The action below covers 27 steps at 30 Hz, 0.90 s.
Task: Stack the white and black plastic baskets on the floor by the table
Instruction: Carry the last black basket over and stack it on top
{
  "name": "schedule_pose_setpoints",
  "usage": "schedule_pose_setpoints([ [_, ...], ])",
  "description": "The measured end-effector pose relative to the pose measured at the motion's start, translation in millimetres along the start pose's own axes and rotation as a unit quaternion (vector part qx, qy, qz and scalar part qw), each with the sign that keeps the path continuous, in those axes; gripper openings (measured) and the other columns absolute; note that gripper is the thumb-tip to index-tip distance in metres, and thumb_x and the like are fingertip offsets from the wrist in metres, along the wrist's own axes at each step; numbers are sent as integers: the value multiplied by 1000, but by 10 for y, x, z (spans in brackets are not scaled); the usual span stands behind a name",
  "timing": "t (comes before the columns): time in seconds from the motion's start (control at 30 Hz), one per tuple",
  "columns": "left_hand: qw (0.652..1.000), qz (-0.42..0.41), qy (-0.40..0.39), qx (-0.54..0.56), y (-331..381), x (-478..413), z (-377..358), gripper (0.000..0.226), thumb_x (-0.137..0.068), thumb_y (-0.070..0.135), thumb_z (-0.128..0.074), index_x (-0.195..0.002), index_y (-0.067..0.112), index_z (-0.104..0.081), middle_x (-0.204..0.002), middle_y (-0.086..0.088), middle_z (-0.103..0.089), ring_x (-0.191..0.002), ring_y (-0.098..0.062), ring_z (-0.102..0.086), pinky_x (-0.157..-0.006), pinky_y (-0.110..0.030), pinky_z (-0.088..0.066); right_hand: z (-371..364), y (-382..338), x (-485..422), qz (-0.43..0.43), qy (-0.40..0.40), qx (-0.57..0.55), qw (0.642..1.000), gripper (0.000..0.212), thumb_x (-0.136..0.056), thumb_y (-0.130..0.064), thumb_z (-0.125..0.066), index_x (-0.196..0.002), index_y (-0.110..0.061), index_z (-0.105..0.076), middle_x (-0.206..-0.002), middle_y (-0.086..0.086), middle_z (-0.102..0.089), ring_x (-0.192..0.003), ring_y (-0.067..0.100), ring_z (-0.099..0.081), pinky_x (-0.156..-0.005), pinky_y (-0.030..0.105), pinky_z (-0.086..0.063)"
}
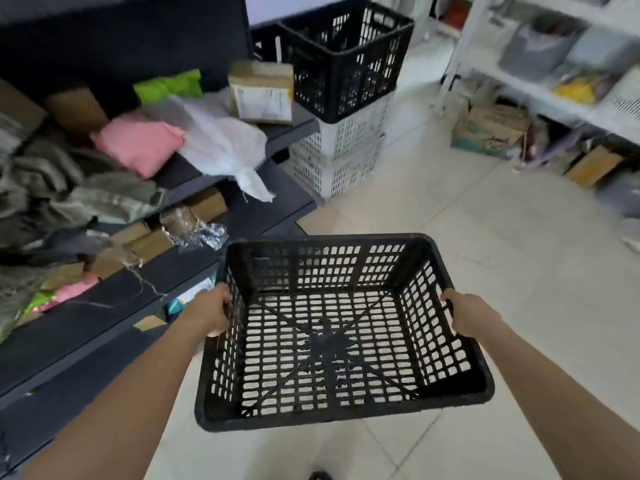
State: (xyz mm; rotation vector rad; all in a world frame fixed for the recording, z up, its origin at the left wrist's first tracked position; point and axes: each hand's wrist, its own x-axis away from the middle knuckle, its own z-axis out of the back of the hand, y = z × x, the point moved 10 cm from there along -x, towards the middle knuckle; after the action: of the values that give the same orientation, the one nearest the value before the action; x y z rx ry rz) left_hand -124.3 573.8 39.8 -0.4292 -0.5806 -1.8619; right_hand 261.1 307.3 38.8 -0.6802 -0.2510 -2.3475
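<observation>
I hold the black basket (341, 332) level above the floor (485, 254), left hand (211, 315) and right hand (465, 317) each with the grip clamped on a side rim, so it can go straight onto the stack (341, 109) of 2 white and 1 black beside the bench (104, 306).

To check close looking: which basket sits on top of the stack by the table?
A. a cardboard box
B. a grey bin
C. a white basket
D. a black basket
D: a black basket tops the two white baskets beside the table.
</observation>
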Motion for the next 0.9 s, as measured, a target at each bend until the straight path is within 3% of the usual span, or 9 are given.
schedule_pose_setpoints([
  [0.17,1000,-24,-7,-16,824,-222,631,42,-77,1,-53,-117,13,-50,-116,-13,-56,-105,-32,-57,-81,-35,-50,742,447,-291,-16,15,-25,999,52,-86,2,-42,-133,-21,-46,-109,11,-59,-99,28,-57,-79,32,-47],
  [0.27,999,-32,-21,-12,1352,-354,898,37,-79,1,-53,-114,13,-49,-105,-13,-51,-90,-31,-55,-61,-32,-48,1182,681,-581,-22,25,-20,999,49,-88,0,-42,-133,-19,-48,-122,14,-59,-111,30,-57,-82,30,-44],
  [0.43,999,-42,-34,-4,2130,-677,1238,31,-79,-3,-54,-103,15,-47,-101,-11,-47,-72,-26,-57,-43,-27,-50,1888,1078,-1157,-32,26,-8,999,48,-86,-2,-43,-131,-19,-50,-125,14,-59,-115,30,-56,-85,29,-44],
  [0.5,998,-44,-44,8,2410,-865,1340,29,-79,-4,-55,-98,17,-45,-101,-10,-47,-64,-20,-56,-43,-25,-51,2181,1220,-1426,-36,35,0,999,49,-86,-5,-44,-132,-21,-50,-128,13,-59,-117,30,-56,-90,28,-44],
  [0.6,997,-47,-56,13,2844,-1114,1540,29,-79,-4,-57,-96,17,-46,-106,-9,-47,-78,-23,-58,-50,-26,-54,2631,1416,-1767,-41,43,-5,998,49,-86,-7,-44,-131,-23,-50,-130,13,-57,-119,30,-55,-94,28,-45],
  [0.77,997,-21,-78,10,3576,-1469,1943,32,-79,-4,-64,-100,15,-49,-111,-10,-48,-90,-25,-57,-41,-22,-46,3356,1654,-2389,-29,38,9,999,47,-87,-7,-45,-131,-23,-52,-132,11,-57,-120,27,-55,-94,25,-44],
  [0.9,997,9,-74,7,4163,-1665,2504,35,-83,-7,-62,-116,3,-59,-119,-17,-55,-102,-31,-64,-63,-28,-60,4175,1593,-2907,17,10,32,999,45,-92,-5,-43,-135,-18,-49,-137,10,-54,-114,24,-56,-89,23,-44],
])
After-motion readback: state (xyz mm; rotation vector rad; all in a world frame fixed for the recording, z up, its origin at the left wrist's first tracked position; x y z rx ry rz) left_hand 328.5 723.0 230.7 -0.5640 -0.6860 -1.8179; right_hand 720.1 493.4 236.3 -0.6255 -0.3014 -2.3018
